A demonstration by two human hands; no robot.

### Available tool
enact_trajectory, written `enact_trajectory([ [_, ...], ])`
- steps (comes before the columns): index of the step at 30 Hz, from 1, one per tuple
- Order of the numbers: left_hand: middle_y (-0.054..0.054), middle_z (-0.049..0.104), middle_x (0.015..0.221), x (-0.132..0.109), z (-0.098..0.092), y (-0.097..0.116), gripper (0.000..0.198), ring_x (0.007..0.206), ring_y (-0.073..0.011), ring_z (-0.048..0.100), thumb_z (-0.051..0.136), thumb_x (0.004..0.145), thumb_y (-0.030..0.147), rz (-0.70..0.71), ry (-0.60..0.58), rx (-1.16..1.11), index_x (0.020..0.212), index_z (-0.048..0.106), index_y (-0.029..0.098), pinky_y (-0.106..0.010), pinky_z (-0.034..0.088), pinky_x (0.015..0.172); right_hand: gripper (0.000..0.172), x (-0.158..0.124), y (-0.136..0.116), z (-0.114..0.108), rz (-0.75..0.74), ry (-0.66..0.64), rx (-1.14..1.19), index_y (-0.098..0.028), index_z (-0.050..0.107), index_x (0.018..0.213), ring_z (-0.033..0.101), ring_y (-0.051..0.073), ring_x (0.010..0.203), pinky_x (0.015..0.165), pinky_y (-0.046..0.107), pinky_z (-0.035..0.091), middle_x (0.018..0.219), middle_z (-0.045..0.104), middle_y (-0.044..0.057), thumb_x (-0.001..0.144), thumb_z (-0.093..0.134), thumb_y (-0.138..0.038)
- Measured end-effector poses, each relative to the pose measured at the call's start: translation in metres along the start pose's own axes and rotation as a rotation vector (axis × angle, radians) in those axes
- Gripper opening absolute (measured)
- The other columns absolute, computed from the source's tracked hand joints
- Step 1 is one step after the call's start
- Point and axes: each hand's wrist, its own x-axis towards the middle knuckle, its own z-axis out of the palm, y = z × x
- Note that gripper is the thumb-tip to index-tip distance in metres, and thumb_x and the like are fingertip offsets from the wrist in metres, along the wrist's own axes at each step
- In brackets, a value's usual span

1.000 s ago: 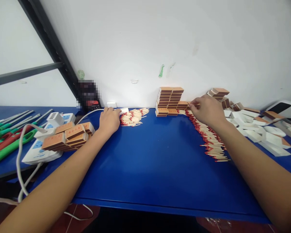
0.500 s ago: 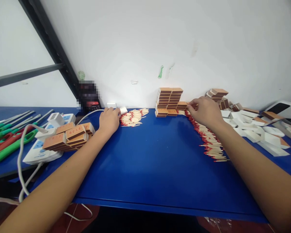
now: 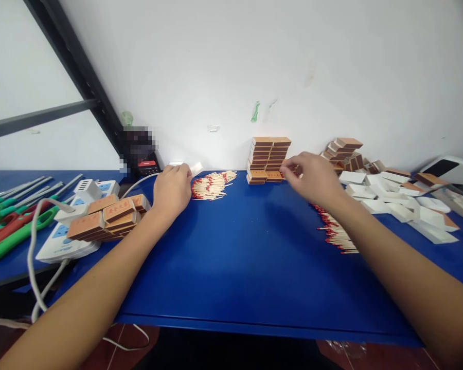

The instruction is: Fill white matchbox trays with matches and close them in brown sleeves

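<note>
My left hand (image 3: 172, 191) is closed at the back left of the blue table, with a small white matchbox tray (image 3: 196, 168) sticking out tilted from its fingertips. Just right of it lies a loose pile of red-tipped matches (image 3: 212, 186). My right hand (image 3: 314, 177) hovers with thumb and forefinger pinched together, close to the right side of a stack of brown matchboxes (image 3: 270, 154) by the wall. Whatever the pinch holds, if anything, does not show. A long row of matches (image 3: 337, 234) is partly hidden under my right hand and forearm.
White empty trays (image 3: 393, 195) lie scattered at the right, with more matchboxes (image 3: 343, 149) behind. At the left, matchboxes (image 3: 116, 213) rest against a white power strip (image 3: 67, 241) with cables. Green- and red-handled tools (image 3: 27, 216) lie further left.
My right hand has moved left from the row of matches towards the matchbox stack. The tray at my left fingertips has risen and tilted slightly.
</note>
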Motion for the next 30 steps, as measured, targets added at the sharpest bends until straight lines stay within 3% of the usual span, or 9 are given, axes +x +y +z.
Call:
enact_trajectory([
  [3,-0.016,0.077,0.113,-0.014,-0.008,0.009,0.02,0.115,-0.0358,0.067,0.05,0.106,0.02,0.141,0.019,-0.134,0.11,0.069,0.017,-0.048,0.053,0.1,0.018,-0.007,-0.049,0.015,-0.215,-0.2,0.269,-0.019,0.08,0.099,0.066,0.022,0.083,0.082,0.034,0.048,0.094,0.076,0.009,0.099,0.062,-0.025],
  [6,-0.013,0.077,0.11,-0.032,-0.015,0.022,0.017,0.11,-0.0337,0.069,0.057,0.104,0.027,0.238,0.001,-0.264,0.114,0.067,0.019,-0.046,0.055,0.094,0.015,-0.008,-0.083,0.037,-0.31,-0.351,0.38,-0.017,0.078,0.106,0.063,0.02,0.083,0.08,0.031,0.045,0.096,0.073,0.008,0.098,0.067,-0.021],
  [10,-0.011,0.078,0.122,-0.055,-0.033,0.044,0.034,0.108,-0.0313,0.073,0.063,0.098,0.029,0.466,-0.165,-0.366,0.131,0.062,0.021,-0.045,0.057,0.092,0.013,0.006,-0.096,0.061,-0.307,-0.415,0.435,-0.017,0.075,0.1,0.058,0.018,0.083,0.078,0.029,0.04,0.095,0.069,0.006,0.09,0.07,-0.012],
  [13,-0.009,0.077,0.102,-0.066,-0.05,0.055,0.031,0.095,-0.0306,0.074,0.061,0.098,0.029,0.573,-0.285,-0.347,0.127,0.064,0.018,-0.045,0.056,0.082,0.002,0.019,-0.097,0.07,-0.273,-0.453,0.464,-0.017,0.074,0.091,0.054,0.016,0.079,0.075,0.028,0.039,0.09,0.067,0.004,0.091,0.072,-0.016],
  [15,-0.007,0.075,0.094,-0.069,-0.055,0.057,0.031,0.091,-0.0306,0.074,0.062,0.097,0.03,0.629,-0.34,-0.34,0.126,0.066,0.018,-0.045,0.056,0.082,0.006,0.022,-0.099,0.071,-0.245,-0.493,0.435,-0.017,0.072,0.087,0.054,0.016,0.078,0.074,0.028,0.039,0.086,0.066,0.003,0.093,0.072,-0.017],
  [19,-0.006,0.077,0.1,-0.07,-0.042,0.048,0.032,0.092,-0.0283,0.075,0.067,0.094,0.029,0.611,-0.364,-0.478,0.125,0.068,0.021,-0.043,0.057,0.081,0.012,0.016,-0.108,0.065,-0.221,-0.516,0.394,-0.017,0.07,0.085,0.057,0.017,0.082,0.074,0.028,0.04,0.087,0.068,0.004,0.097,0.067,-0.019],
  [22,-0.006,0.079,0.113,-0.073,-0.02,0.042,0.038,0.103,-0.026,0.075,0.074,0.09,0.031,0.54,-0.316,-0.736,0.128,0.069,0.022,-0.042,0.06,0.094,0.015,0.012,-0.122,0.06,-0.234,-0.533,0.415,-0.017,0.07,0.088,0.058,0.016,0.083,0.074,0.028,0.04,0.088,0.07,0.004,0.1,0.064,-0.022],
  [25,-0.008,0.08,0.119,-0.078,-0.005,0.042,0.037,0.111,-0.0271,0.074,0.076,0.088,0.029,0.552,-0.246,-0.857,0.124,0.073,0.021,-0.044,0.058,0.103,0.011,0.016,-0.14,0.06,-0.246,-0.551,0.373,-0.016,0.069,0.091,0.059,0.016,0.085,0.074,0.029,0.039,0.094,0.072,0.005,0.101,0.064,-0.017],
  [30,-0.008,0.08,0.113,-0.079,-0.005,0.042,0.03,0.106,-0.0264,0.074,0.078,0.088,0.028,0.598,-0.283,-0.904,0.117,0.078,0.021,-0.044,0.058,0.1,0.009,0.025,-0.156,0.067,-0.263,-0.538,0.289,-0.016,0.067,0.094,0.06,0.018,0.09,0.075,0.029,0.038,0.104,0.071,0.009,0.099,0.062,-0.012],
])
